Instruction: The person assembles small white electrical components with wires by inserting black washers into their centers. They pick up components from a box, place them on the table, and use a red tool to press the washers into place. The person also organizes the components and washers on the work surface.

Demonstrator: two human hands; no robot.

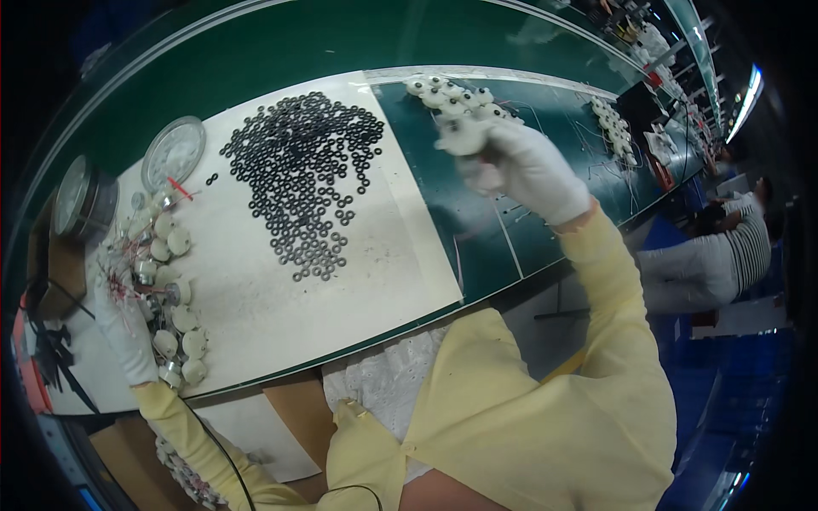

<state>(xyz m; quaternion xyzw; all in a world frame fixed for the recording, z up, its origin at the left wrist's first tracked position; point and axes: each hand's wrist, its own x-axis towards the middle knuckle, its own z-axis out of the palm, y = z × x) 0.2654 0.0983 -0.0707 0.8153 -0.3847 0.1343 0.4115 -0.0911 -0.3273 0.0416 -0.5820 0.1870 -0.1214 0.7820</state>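
My right hand (541,175), in a white glove, is closed on a small motor with a round white cap (464,136). It is held above the green part of the bench, just in front of a group of similar white-capped motors (464,100) with dark rings on top. At the far left my left hand (126,336), also gloved, reaches into a heap of white-capped motors (166,247) with thin wires. Its fingers are lost among the wires, so their grip does not show. Between the hands, many small black rings (298,162) lie spread over a white sheet (383,272).
A round clear dish (174,153) lies behind the left heap, with a red-handled tool (181,189) beside it. A clear round container (75,196) stands on a brown box (60,272). More motors (612,128) sit farther right. A person in a striped top (748,251) is at right.
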